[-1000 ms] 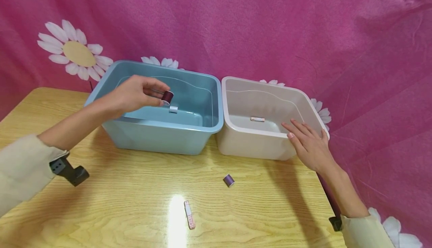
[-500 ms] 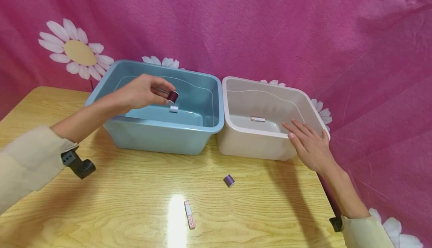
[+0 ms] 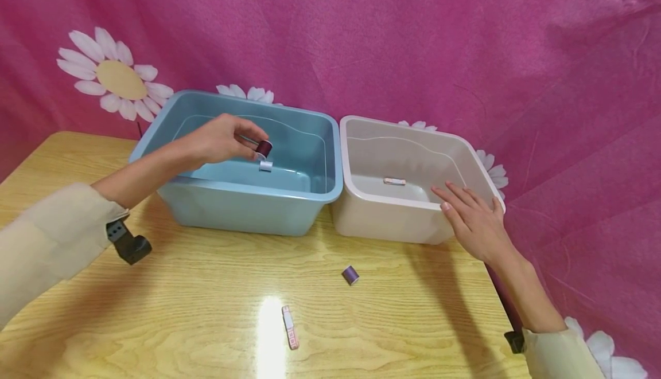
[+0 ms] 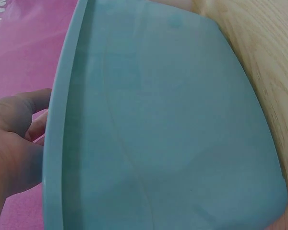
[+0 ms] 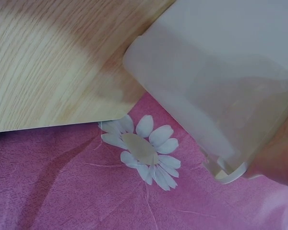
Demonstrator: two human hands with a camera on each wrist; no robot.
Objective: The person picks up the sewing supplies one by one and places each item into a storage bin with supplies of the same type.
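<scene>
Left hand (image 3: 224,139) pinched a maroon spool (image 3: 264,149) between thumb and fingertips, over the opening of the blue bin (image 3: 242,208); the spool's long axis stood steeply tilted, its top leaning right. In the head view, a white spool (image 3: 265,166) on the bin's floor showed just below it. Well apart from the held spool, the right hand (image 3: 476,227) rested, fingers extended, at the beige bin's (image 3: 387,219) rim. Compared with a second earlier, the left hand and its spool had shifted slightly rightward; the right hand had stayed put.

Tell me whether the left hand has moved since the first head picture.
Yes. In the head view, the left hand has shifted slightly right, toward the right end of the blue bin, which stays put.
</scene>
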